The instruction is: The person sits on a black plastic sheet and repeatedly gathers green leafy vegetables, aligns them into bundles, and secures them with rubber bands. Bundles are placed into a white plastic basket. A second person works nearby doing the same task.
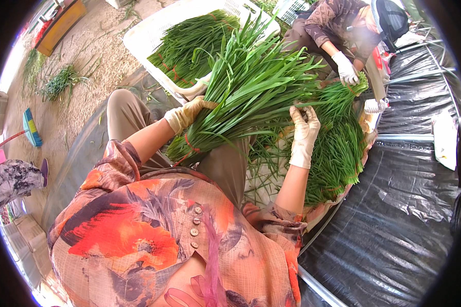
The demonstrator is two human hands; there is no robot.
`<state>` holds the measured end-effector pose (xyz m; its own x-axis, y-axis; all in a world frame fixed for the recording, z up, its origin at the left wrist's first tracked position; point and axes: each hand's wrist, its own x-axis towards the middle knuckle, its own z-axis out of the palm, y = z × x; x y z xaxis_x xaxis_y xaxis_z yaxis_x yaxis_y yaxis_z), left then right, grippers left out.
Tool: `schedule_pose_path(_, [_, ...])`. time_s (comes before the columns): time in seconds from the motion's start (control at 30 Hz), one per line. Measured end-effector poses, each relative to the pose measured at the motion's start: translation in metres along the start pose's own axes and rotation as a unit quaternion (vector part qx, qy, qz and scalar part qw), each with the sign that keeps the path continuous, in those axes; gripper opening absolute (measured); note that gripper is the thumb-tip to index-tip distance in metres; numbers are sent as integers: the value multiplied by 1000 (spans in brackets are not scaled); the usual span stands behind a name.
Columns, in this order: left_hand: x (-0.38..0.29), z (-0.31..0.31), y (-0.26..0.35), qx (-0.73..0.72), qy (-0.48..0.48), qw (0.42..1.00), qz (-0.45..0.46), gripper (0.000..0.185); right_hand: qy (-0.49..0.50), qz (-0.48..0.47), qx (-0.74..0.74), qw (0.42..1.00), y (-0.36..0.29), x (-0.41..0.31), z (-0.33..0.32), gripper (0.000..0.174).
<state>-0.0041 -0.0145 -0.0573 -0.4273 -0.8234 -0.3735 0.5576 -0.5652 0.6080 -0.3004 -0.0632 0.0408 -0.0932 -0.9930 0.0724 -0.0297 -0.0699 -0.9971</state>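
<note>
A large bunch of garlic chives (249, 88) lies across my lap, its leaves fanning up and to the right. Near its base a red tie (191, 143) goes around the stems. My left hand (190, 113), in a pale glove, grips the bunch from the left side above that tie. On the other side, my gloved right hand (305, 124) pinches at a long leaf by the edge of the bunch, thumb and fingertips together. Loose chives (271, 153) lie below it, and a pile of chives (334, 153) rests just to its right.
A white plastic crate (146, 50) beyond my knee holds tied chive bundles (199, 42). At upper right a co-worker's gloved hand (345, 69) is on another bundle (353, 86). Black plastic sheeting (392, 192) with metal pipes lines the right. A broom (32, 128) is at left.
</note>
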Motion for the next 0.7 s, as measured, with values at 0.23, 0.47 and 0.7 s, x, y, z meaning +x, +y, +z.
schedule_pose_path(0.23, [-15,14,-1,114,-25,986,118,90,36,5,-1,999,1,-2,9,15])
schedule_pose_path(0.47, [-6,23,-29,345,44,909,229,128,45,-28,-3,999,6,-10,17,12])
schedule_pose_path(0.7, [7,16,13,156,52,981,101,58,97,3,66,993,25,-32,2,14])
